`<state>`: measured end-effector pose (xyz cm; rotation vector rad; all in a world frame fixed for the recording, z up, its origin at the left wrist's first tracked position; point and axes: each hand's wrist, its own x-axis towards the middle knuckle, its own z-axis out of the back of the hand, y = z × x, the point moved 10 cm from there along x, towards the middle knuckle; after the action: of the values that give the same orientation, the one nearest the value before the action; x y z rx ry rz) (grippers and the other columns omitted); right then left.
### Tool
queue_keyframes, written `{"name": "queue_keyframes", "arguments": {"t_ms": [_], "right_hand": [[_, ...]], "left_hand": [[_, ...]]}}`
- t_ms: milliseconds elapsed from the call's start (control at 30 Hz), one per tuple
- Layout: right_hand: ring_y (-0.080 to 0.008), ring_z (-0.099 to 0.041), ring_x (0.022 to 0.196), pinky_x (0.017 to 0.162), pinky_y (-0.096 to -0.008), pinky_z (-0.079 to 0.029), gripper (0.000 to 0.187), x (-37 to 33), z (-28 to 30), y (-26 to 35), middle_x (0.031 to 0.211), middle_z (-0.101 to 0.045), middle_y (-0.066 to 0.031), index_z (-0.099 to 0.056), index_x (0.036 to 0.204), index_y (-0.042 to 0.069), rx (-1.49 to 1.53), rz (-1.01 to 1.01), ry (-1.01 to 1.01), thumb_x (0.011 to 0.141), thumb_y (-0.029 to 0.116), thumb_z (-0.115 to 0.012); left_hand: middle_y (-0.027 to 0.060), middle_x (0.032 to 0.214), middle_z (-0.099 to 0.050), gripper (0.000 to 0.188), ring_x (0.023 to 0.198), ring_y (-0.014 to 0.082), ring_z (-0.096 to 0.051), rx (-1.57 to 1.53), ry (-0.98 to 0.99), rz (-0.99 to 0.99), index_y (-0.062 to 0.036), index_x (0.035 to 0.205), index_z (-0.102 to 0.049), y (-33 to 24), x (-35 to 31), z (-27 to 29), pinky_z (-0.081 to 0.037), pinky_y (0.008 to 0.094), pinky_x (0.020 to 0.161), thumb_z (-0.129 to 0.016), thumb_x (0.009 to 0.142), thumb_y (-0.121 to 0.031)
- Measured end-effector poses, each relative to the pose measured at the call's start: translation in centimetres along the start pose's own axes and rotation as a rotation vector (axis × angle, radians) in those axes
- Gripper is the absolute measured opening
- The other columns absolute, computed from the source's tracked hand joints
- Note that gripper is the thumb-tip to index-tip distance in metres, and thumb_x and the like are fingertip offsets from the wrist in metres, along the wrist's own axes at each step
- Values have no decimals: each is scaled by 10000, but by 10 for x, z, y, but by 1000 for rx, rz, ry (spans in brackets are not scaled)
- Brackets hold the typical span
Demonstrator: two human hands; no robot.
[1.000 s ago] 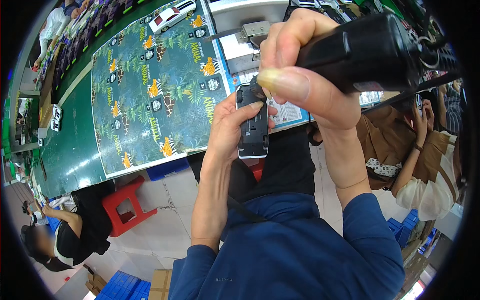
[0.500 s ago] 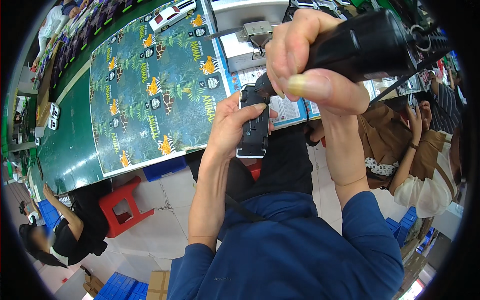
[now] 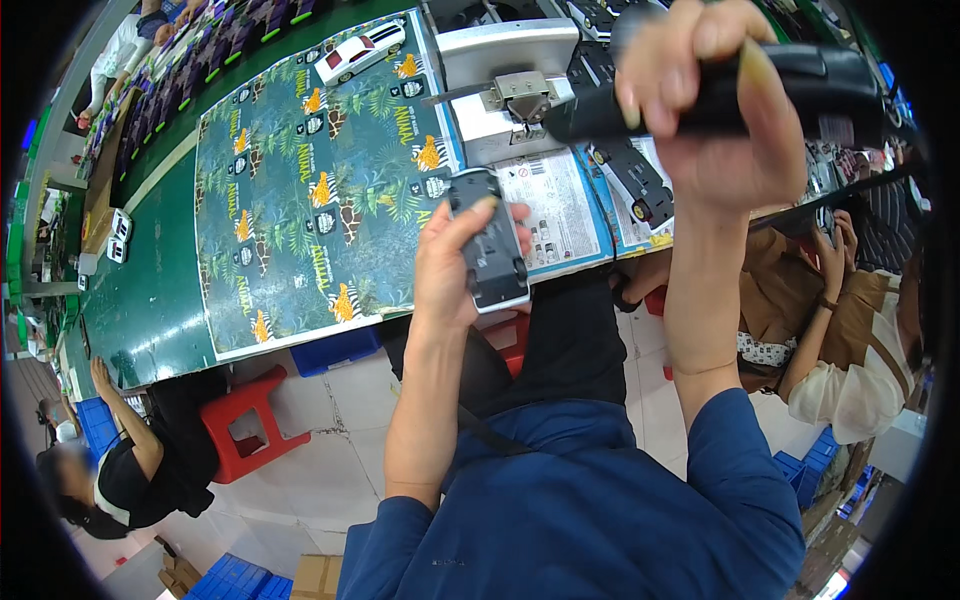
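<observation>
A toy car (image 3: 494, 255) is held upside down at the near edge of the bench (image 3: 150, 310), with its dark bottom facing up. It is pinched by the left hand (image 3: 445, 260), the thumb pressed on the bottom and fingertips showing at the other side. A black power tool (image 3: 840, 90) is gripped by the right hand (image 3: 715, 115) above the bench, its tip apart from the car. To the right, another upside-down car (image 3: 638, 185) is laid near the near edge. A white car (image 3: 362, 52) is set near the far right corner of the animal sheet (image 3: 380, 180).
</observation>
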<state>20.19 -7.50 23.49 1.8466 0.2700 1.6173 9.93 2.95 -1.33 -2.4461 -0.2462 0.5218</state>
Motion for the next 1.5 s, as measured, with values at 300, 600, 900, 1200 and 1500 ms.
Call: {"name": "queue_keyframes", "arguments": {"t_ms": [300, 600, 900, 1200, 1500], "right_hand": [[-100, -575, 487, 456, -229, -452, 144, 0, 17, -45, 626, -616, -40, -623, 797, 19, -203, -328, -541, 828, 44, -761], [-98, -546, 416, 395, -235, -411, 220, 18, 11, -71, 561, -603, -20, -640, 701, 32, -219, -454, -411, 860, 138, -750], [-144, -536, 582, 608, -307, -487, 209, -30, -48, -19, 809, -547, -103, -515, 1044, 11, 198, -262, -122, 939, 187, -470], [-161, -557, 576, 607, -322, -508, 174, -46, -63, -33, 783, -566, -123, -520, 1024, 8, 28, -532, -162, 887, 111, -552], [-153, -555, 570, 582, -310, -505, 141, -45, -66, -39, 765, -563, -123, -515, 944, 12, 0, -549, -169, 853, 89, -589]], "left_hand": [[236, 1381, -506, 730, 1264, 443, -535, -123, 74, -67, -35, 1419, -380, -6, -12, 2, -525, 607, 989, -542, 736, 163], [256, 1402, -496, 744, 1221, 440, -570, -121, 12, -118, -56, 1433, -380, -8, -12, 17, -554, 566, 957, -501, 721, 120], [163, 1333, -551, 692, 1153, 323, -608, -266, 12, -121, -83, 1383, -401, -4, -4, 16, -577, 528, 850, -518, 748, 167], [166, 1306, -572, 677, 1093, 305, -635, -309, 24, -92, -61, 1369, -407, -6, -4, 19, -588, 497, 815, -522, 740, 163], [156, 1273, -593, 639, 1072, 291, -643, -303, 23, -68, -42, 1324, -443, -4, -2, 22, -588, 482, 825, -521, 722, 156]]}}
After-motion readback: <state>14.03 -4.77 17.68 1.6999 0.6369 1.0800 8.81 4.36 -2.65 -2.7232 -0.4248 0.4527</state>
